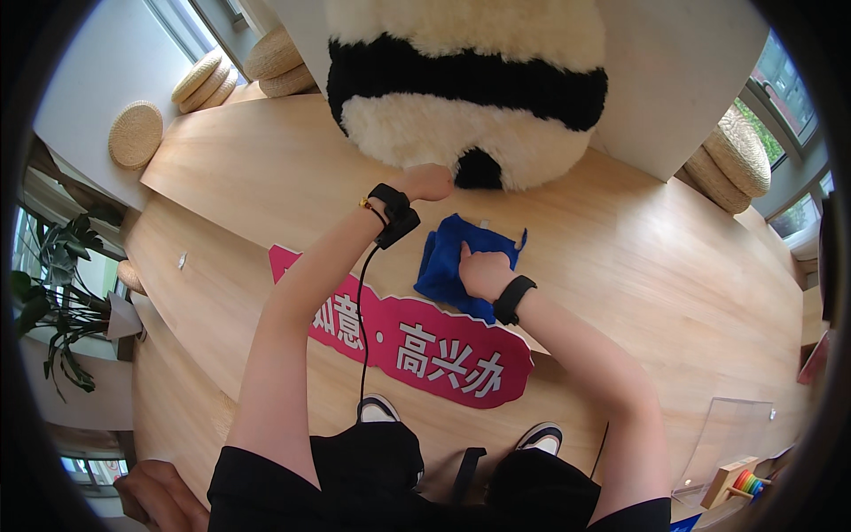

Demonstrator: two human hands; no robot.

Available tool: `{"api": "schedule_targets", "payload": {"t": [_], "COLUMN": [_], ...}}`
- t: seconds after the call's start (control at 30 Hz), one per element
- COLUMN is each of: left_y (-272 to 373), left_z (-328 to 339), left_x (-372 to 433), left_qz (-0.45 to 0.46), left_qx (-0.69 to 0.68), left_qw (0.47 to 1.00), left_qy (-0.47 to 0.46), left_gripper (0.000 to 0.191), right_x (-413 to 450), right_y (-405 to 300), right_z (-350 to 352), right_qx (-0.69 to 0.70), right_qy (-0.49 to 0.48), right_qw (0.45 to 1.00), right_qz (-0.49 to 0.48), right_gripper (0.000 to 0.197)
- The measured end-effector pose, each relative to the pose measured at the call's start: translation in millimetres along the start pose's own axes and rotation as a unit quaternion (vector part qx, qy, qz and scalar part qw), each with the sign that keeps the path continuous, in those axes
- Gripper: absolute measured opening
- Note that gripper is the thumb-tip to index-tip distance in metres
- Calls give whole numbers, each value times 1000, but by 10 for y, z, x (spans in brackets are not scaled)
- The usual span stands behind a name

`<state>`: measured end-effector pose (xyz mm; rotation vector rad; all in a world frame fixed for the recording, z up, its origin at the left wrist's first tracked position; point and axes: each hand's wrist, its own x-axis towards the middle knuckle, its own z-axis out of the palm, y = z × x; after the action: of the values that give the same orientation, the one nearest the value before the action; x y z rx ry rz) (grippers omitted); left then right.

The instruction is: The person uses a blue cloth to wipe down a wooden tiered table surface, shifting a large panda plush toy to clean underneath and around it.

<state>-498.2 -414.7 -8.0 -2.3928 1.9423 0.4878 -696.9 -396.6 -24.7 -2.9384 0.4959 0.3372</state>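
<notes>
A large cream-and-black panda plush (459, 126) stands before me on the wooden step. My left hand (429, 181) is at its lower edge beside a black patch of fur; the fingers are hidden, so I cannot tell whether they grip it. Below it, my right hand (485, 271) is on a folded blue cloth (444, 263), fingers curled on the fabric and thumb pointing up. Under the cloth's near edge is a pink sign board (459, 362) with white characters.
Round straw cushions (136, 135) lean and lie by the windows. A potted plant (123, 316) is at left. A clear acrylic panel (721, 445) and a wooden toy with coloured rings (743, 483) are at lower right. A black cable (364, 332) hangs from my left wrist.
</notes>
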Motion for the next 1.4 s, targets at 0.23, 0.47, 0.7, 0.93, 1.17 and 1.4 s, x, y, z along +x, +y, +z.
{"api": "schedule_targets", "payload": {"t": [0.23,0.47,0.7,0.93,1.17,1.4], "left_y": [114,153,339,265,236,219], "left_z": [12,151,-70,36,131,174], "left_x": [140,131,115,198,194,166], "left_qz": [52,51,-3,23,47,67], "left_qx": [-2,-23,-27,-21,7,-19], "left_qw": [999,998,998,998,993,988], "left_qy": [-5,-27,-63,-58,-107,-135], "left_gripper": [29,25,23,19,16,16], "right_x": [-72,121,-130,-224,-156,-125], "right_y": [181,26,389,335,191,373], "right_z": [65,3,153,83,6,-96], "right_qx": [54,59,-163,-176,-134,-170], "right_qy": [-9,10,-33,-53,-19,-191], "right_qw": [998,996,983,981,990,948], "right_qz": [7,-61,72,59,50,190], "right_gripper": [67,63,59,57,53,20]}}
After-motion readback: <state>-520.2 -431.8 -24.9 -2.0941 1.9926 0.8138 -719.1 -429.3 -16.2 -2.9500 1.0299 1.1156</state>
